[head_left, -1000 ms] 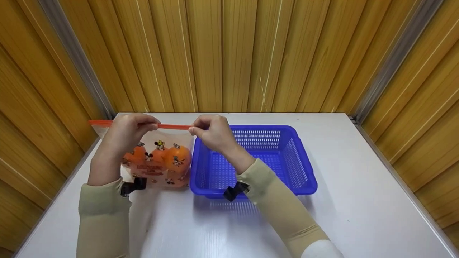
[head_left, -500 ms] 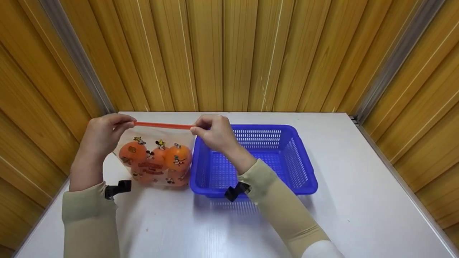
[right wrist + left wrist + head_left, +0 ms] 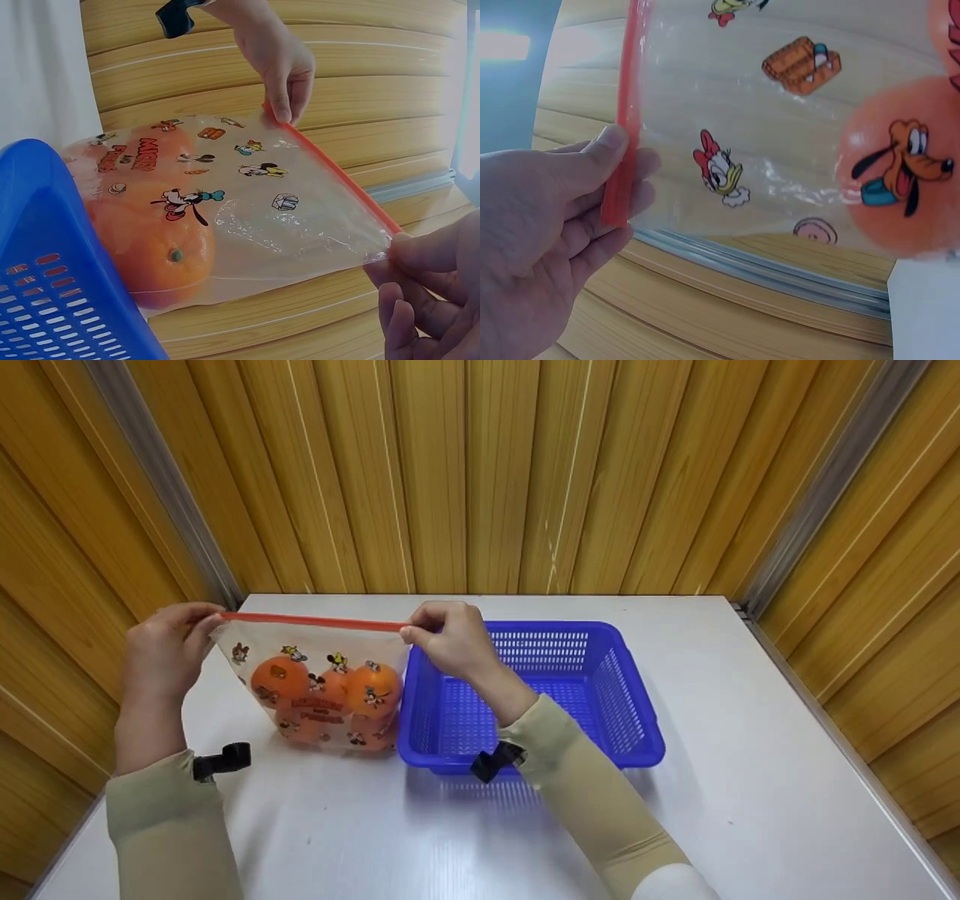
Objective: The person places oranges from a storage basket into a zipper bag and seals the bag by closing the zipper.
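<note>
A clear zip bag point(image 3: 247, 660) printed with cartoon characters stands on the table, its red zip strip point(image 3: 315, 621) stretched straight along the top. Several oranges point(image 3: 279, 681) fill its lower part; one orange point(image 3: 177, 255) shows a green stem end in the right wrist view. My left hand point(image 3: 166, 652) pinches the strip's left end between thumb and fingers, seen close up as the thumb point(image 3: 604, 154) presses on the red edge. At the other end, my right hand point(image 3: 454, 641) pinches the top corner beside the basket's rim.
A blue perforated plastic basket point(image 3: 637, 697) stands right against the bag's right side, under my right forearm. The white table point(image 3: 750, 780) meets wood-patterned panel walls point(image 3: 495, 480) at the back and both sides.
My left hand has slid leftward along the red strip to its left end, uncovering the bag's left side. My right hand has stayed at the right corner.
</note>
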Demonstrator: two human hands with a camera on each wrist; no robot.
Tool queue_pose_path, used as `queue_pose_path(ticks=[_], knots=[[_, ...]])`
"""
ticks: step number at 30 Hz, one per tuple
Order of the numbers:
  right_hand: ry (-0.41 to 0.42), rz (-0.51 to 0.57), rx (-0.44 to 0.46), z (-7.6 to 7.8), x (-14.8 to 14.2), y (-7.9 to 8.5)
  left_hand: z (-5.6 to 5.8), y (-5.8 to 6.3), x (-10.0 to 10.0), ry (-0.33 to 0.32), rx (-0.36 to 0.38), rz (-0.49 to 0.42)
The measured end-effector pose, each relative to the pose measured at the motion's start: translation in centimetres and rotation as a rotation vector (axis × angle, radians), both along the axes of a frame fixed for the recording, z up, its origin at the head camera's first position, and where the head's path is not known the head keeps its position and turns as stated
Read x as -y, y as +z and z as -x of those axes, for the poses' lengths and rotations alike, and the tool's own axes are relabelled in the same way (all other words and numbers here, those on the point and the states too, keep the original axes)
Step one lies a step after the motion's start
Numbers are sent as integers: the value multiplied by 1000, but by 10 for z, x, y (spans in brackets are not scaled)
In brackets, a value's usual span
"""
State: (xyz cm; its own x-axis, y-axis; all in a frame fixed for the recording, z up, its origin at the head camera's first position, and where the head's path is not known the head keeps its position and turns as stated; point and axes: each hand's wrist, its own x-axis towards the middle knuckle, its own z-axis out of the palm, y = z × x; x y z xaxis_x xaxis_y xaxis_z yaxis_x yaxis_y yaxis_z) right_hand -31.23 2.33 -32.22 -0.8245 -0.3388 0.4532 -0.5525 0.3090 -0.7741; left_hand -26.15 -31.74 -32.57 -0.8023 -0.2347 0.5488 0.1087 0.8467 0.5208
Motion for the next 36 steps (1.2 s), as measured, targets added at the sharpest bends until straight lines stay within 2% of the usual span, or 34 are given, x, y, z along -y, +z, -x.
queue_pose_path(ticks=[5,9,13,16,19,22,25,29,36], knots=[[11,-2,22,-2,0,0,-4,-4,9,93,66,-90],[17,-10,34,-5,0,1,-7,-8,11,94,51,-193],[32,-13,30,-7,1,2,-10,-13,9,95,-30,-267],[50,-7,39,-8,1,2,-11,-17,6,75,-137,-297],[52,0,64,-8,2,4,-10,-17,7,46,-193,-329],[25,0,86,-3,6,3,-5,-19,9,77,-142,-306],[-20,-9,94,6,10,0,5,-22,12,146,-51,-270],[-51,5,151,20,16,-6,18,-24,11,206,42,-299],[22,105,388,41,21,-22,38,-30,3,178,123,-440]])
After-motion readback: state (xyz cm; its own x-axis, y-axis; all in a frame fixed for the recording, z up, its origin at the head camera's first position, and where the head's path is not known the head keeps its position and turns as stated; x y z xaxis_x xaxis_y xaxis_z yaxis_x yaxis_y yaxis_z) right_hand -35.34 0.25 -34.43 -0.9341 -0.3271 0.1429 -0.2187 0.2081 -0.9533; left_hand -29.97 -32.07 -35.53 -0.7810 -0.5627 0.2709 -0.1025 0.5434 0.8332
